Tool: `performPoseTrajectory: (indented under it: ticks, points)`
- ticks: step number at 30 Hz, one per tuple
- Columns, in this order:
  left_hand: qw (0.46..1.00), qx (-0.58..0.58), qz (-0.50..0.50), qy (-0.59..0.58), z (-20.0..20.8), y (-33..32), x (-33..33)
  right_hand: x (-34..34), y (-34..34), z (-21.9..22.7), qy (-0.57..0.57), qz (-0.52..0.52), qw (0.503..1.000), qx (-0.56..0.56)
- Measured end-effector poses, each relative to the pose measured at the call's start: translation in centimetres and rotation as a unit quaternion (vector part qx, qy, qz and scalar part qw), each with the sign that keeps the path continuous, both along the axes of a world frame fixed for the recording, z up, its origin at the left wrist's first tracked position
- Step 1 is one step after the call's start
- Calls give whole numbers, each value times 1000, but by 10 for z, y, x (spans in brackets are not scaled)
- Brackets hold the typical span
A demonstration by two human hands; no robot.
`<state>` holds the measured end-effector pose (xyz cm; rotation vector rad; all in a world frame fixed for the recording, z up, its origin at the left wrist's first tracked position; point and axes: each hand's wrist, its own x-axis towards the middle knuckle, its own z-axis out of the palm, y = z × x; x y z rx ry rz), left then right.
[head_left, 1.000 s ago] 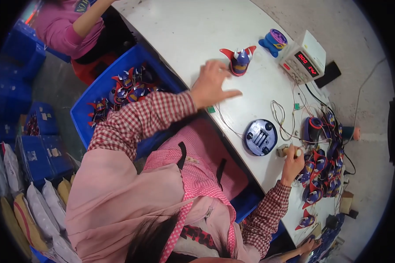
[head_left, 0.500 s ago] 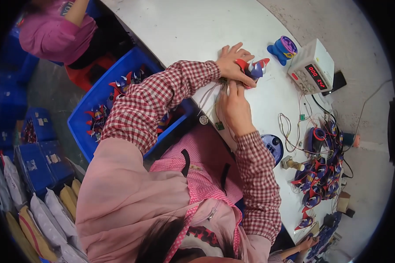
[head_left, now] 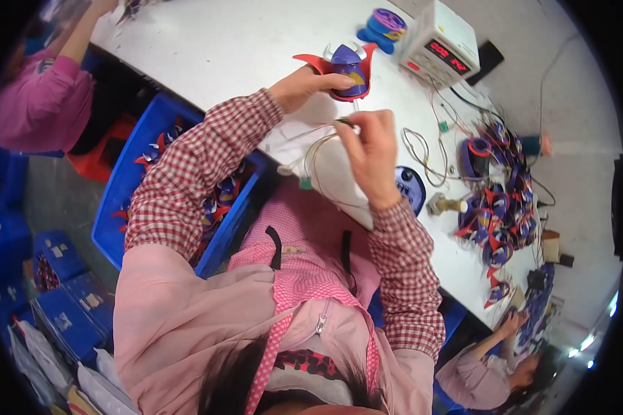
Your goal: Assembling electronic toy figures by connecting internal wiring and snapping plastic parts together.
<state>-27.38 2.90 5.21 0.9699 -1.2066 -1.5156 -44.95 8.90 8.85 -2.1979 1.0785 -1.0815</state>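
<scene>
My left hand is wrapped round a purple toy figure with silver horns and red wing-like parts, its thumb across the front. The toy is held upright above the white table. Below it, my right hand is closed in a pinch on thin wires, near a small dark piece at the fingertips. A pale strand runs up from there to the toy's underside. From the wires hang a small green circuit board and a pale round disc, close to the table's front edge.
A white power supply with a red display stands at the back right, beside a blue spool-like holder. More toy figures with wires pile up on the right. A blue bin of toys stands left. Co-workers sit at both sides.
The toy has been lifted and turned upright in my left hand, nearer to me. My right hand has drawn away below it, with the wires. The view has shifted.
</scene>
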Motion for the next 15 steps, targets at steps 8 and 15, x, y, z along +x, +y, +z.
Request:
performPoseTrajectory:
  ticks: [8,15]
  points:
    - [983,3,-160,90,13,56,-78,-132,37,-15,-1,-151,989,8]
    - [937,-217,-52,-268,-32,85,-119,-156,40,-69,120,-204,971,-17]
